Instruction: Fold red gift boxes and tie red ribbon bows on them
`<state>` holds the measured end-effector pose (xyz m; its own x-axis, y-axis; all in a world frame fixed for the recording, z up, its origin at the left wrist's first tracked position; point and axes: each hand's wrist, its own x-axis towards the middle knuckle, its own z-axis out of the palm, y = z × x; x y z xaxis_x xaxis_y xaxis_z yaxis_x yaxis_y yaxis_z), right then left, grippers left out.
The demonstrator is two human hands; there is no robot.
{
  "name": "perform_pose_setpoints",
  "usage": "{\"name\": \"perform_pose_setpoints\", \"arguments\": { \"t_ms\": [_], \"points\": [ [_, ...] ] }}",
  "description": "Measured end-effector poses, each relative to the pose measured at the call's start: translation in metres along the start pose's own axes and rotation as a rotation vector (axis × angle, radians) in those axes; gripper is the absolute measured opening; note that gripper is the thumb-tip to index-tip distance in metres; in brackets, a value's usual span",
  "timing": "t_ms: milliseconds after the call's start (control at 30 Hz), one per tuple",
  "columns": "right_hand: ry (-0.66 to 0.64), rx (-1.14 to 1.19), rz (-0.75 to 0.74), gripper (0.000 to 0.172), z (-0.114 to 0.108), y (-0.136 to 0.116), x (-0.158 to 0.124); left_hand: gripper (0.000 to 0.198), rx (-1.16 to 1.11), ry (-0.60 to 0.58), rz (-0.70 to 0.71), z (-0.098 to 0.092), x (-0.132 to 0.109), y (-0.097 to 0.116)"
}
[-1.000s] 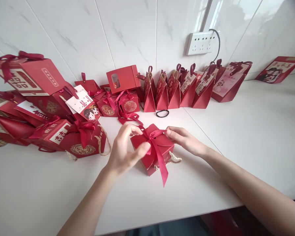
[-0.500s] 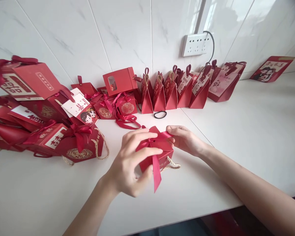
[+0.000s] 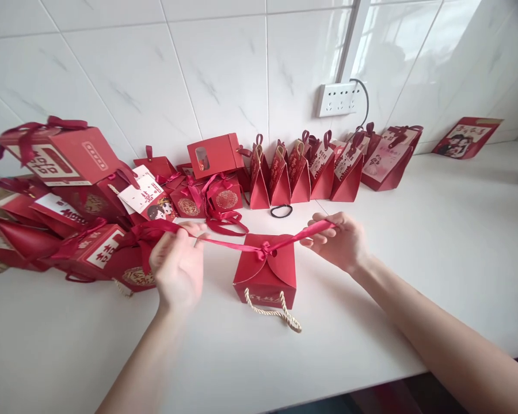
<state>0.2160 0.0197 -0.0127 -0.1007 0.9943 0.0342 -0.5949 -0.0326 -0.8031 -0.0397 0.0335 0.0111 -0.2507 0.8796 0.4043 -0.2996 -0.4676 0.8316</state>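
Note:
A small red gift box (image 3: 265,276) stands on the white tabletop between my hands, its curved top flaps closed. On its lid a red satin ribbon (image 3: 224,244) is knotted, with the two ends pulled out to either side. My left hand (image 3: 179,267) pinches the left end, and my right hand (image 3: 334,238) pinches the right end. Both ends stretch fairly taut above the box. A twisted cream cord handle (image 3: 270,313) hangs from the front face and rests partly on the table.
Red gift boxes (image 3: 75,158) with ribbons are piled at left. Triangular red boxes (image 3: 300,178) line the tiled wall, with a black elastic band (image 3: 281,211) before them. A flat red box (image 3: 468,138) lies far right. A power strip (image 3: 339,99) hangs on the wall.
My left hand has moved left off the box and now holds one ribbon end, which hung down the front before. My right hand has drawn the other end outward. The ribbon is straighter.

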Motion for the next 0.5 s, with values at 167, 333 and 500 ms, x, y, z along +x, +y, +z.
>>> {"name": "perform_pose_setpoints", "arguments": {
  "t_ms": [167,333,500],
  "points": [
    [0.043,-0.035,-0.176,0.044,-0.006,-0.015,-0.003,0.017,-0.158,0.197,-0.141,-0.010,0.019,-0.001],
    [0.045,0.154,-0.252,0.042,-0.013,-0.025,-0.005,0.011,-0.189,0.269,-0.137,-0.021,0.030,-0.003],
    [0.058,0.020,-0.364,0.051,-0.016,-0.039,-0.007,0.030,-0.170,0.096,-0.142,-0.023,0.027,-0.005]
  ]
}}
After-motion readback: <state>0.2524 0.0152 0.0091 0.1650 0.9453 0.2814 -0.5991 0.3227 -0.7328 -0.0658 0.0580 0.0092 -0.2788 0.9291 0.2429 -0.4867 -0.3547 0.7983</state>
